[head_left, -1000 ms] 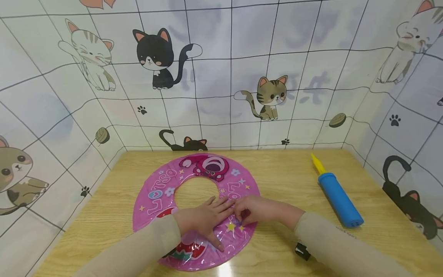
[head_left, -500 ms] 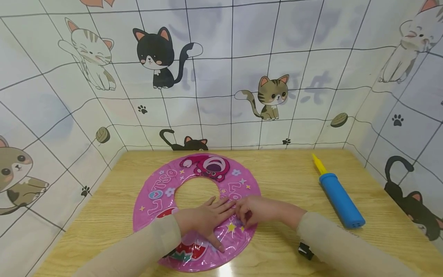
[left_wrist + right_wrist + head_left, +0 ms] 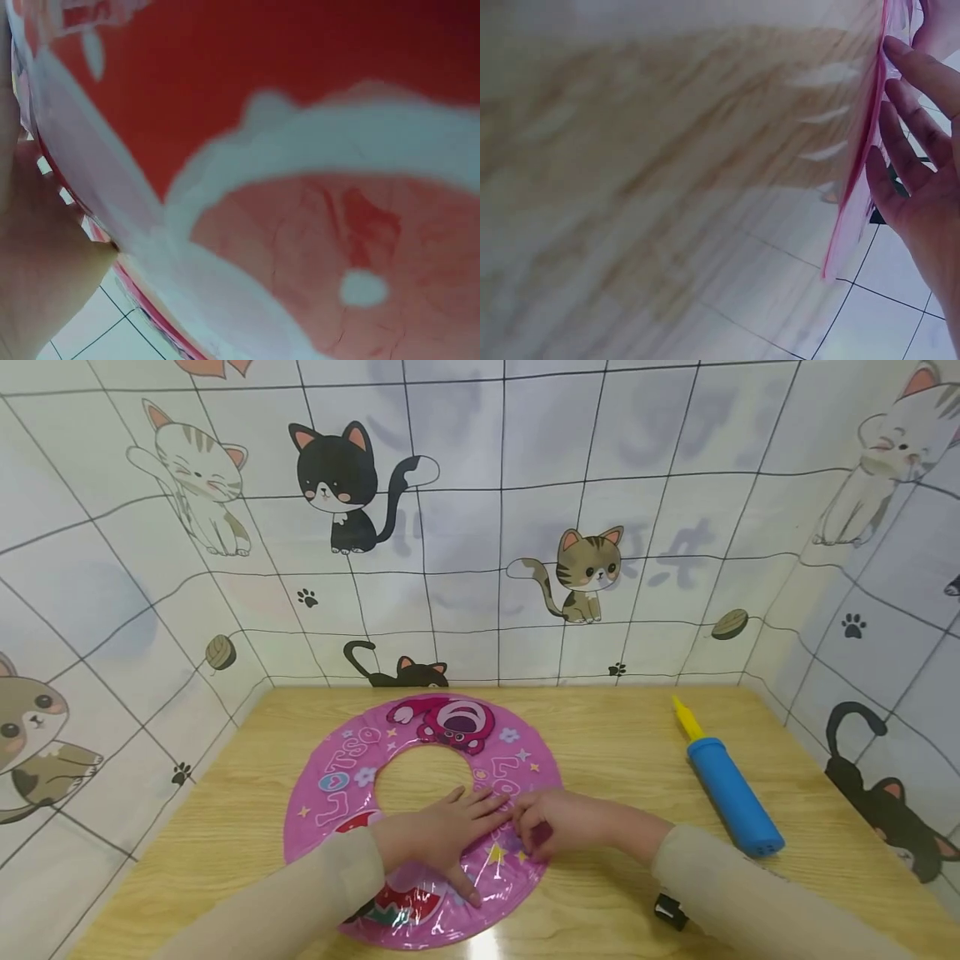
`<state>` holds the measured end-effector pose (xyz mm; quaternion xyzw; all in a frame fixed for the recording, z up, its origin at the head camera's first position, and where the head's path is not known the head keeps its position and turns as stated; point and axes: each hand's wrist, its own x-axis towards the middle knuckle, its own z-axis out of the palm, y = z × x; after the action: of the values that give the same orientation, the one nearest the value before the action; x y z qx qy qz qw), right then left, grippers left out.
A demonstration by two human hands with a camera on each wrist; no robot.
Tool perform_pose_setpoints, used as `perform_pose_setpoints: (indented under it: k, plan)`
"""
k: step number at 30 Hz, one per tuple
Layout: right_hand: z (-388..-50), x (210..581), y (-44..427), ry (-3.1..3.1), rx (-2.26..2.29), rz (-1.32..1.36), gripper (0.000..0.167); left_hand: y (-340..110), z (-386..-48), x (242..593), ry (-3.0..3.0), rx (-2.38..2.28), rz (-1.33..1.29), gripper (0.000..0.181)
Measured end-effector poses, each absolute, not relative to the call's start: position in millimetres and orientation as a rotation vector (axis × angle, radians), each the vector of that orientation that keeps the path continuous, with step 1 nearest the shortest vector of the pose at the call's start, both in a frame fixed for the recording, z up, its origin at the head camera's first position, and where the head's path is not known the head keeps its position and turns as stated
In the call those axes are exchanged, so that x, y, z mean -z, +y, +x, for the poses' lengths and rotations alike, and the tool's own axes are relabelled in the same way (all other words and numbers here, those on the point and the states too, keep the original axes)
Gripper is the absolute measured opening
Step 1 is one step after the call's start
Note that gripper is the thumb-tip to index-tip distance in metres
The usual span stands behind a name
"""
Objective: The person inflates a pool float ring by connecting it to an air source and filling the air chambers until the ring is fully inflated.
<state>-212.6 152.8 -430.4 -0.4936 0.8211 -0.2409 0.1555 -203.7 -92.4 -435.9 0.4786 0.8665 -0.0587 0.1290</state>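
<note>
Pink swim ring (image 3: 322,781): laid on the wood-grain tabletop (image 3: 622,752), print side up, beneath both hands; seen edge-on from the right wrist, it looks thin
Left grip (image 3: 450,835): released, fingers and thumb spread across the ring's near-right band, palm side down
Right grip (image 3: 558,818): fingers curled at the ring's right band, tips against its surface, just beside the left fingertips; whether they pinch anything, I cannot tell
Ring's hole: beyond the left wrist, bare wood showing through
Print on ring: a magenta bear at the far side, LOTSO lettering, flowers, yellow stars; red print fills the left wrist view
Hand pump (image 3: 735,793): blue body, yellow nozzle pointing away, on its side to the right, well apart from both hands
Black object (image 3: 671,911): small, partly under the right sleeve (image 3: 750,893)
Backdrop (image 3: 480,527): white, black grid, cartoon cats
</note>
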Motion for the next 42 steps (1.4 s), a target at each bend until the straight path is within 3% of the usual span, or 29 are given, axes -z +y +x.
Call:
perform_pose_setpoints:
  k: [13, 25, 30, 42]
  plan:
    - [-202.5, 427.5, 176.4, 2.489, 0.635, -1.452, 0.017, -86.2, -209.0, 427.4, 2.495, -0.072, 1.309, 0.109]
    - [-190.2, 412.4, 220.8, 2.579, 0.717, -1.228, 0.020, -80.8, -211.4, 428.0, 2.599, -0.036, 1.331, 0.081]
    - [-190.5, 408.9, 240.5, 2.645, 0.694, -1.252, 0.023, -84.3, -213.2, 427.9, 2.617, -0.045, 1.338, 0.077]
    - [-180.3, 392.5, 307.0, 2.864, 0.687, -0.965, 0.030, -81.2, -215.3, 411.6, 2.643, -0.034, 1.355, 0.070]
